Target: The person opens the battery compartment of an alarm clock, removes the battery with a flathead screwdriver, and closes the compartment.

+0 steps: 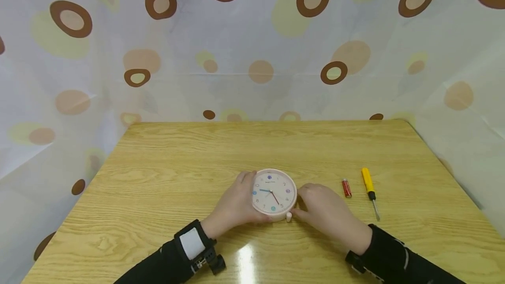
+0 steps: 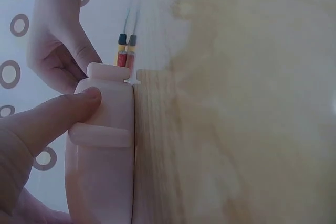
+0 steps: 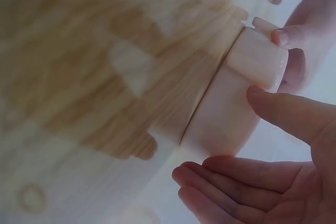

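A round pale-pink clock (image 1: 274, 194) lies face up on the wooden table, its dial toward the head camera. Stubby feet (image 2: 107, 72) stick out from its near side. My left hand (image 1: 238, 203) grips the left part of the rim, with the thumb on the near side between the feet. On the right, my right hand (image 1: 325, 207) holds the rim loosely; its thumb (image 3: 289, 111) touches the side and its slightly bent fingers (image 3: 247, 179) meet the edge farther round. The clock's back is hidden against the table.
Right of the hands lies a red battery (image 1: 346, 188). Beside it is a screwdriver (image 1: 368, 185) with a yellow and black handle, its blade pointing toward the near edge. A patterned curtain (image 1: 252, 47) surrounds the wooden table (image 1: 177, 152) at the back and sides.
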Tool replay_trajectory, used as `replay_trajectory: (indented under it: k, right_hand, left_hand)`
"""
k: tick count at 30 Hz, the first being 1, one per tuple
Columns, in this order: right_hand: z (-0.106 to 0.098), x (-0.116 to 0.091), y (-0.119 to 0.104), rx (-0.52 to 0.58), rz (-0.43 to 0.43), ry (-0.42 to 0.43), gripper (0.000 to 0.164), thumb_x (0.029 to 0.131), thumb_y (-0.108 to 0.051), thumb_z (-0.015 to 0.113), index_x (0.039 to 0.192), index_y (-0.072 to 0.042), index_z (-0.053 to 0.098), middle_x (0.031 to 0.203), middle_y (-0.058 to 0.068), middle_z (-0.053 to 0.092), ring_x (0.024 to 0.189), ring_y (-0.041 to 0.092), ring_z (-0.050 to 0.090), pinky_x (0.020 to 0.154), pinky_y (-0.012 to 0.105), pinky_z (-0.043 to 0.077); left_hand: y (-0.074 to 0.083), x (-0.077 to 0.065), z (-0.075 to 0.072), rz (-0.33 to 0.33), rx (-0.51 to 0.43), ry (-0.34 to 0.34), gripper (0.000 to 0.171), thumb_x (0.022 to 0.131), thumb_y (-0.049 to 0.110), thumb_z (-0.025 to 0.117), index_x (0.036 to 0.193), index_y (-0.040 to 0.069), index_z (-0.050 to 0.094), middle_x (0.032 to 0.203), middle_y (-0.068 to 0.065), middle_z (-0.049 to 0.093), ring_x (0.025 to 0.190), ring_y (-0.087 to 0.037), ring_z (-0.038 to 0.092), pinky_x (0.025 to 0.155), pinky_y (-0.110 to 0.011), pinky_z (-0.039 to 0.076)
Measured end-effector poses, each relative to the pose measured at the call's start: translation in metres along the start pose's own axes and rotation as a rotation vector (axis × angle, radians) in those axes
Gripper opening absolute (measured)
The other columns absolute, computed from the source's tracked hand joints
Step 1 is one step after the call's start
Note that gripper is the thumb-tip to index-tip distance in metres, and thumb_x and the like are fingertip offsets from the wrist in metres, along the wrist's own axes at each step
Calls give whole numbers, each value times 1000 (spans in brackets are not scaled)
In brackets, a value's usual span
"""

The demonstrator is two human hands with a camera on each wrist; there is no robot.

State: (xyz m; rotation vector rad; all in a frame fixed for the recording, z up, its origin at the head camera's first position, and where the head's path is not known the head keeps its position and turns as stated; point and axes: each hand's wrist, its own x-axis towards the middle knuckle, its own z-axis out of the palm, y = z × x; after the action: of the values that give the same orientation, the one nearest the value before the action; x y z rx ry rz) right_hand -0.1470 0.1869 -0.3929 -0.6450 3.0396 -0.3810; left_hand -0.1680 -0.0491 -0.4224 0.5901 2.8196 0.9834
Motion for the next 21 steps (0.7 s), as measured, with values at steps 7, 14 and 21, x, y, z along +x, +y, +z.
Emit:
replay_trajectory:
  k: [7, 14, 21]
  right_hand:
    - [-1, 0, -1, -12, -10, -8, 32, 88, -31, 88, 99, -5, 75, 77, -1, 64, 68, 12, 50, 63, 29, 43]
    - [-2, -1, -1, -21, -18, -3, 30, 88, -31, 88, 94, -6, 73, 75, -2, 61, 68, 12, 48, 62, 29, 41]
    - [-2, -1, -2, -17, -19, -12, 29, 88, -32, 88, 92, -7, 73, 75, -2, 61, 68, 11, 49, 62, 29, 42]
  left_hand:
    - [2, 1, -2, 3, 16, 4, 130, 62, 43, 104, 159, -8, 34, 147, -23, 52, 125, -35, 62, 110, -50, 54]
    - [3, 2, -3, 5, 18, -5, 131, 63, 43, 103, 160, -9, 33, 150, -25, 51, 128, -37, 62, 110, -51, 54]
    - [2, 1, -5, 12, 8, -60, 133, 65, 43, 103, 162, -10, 28, 156, -26, 48, 135, -39, 58, 116, -52, 49]
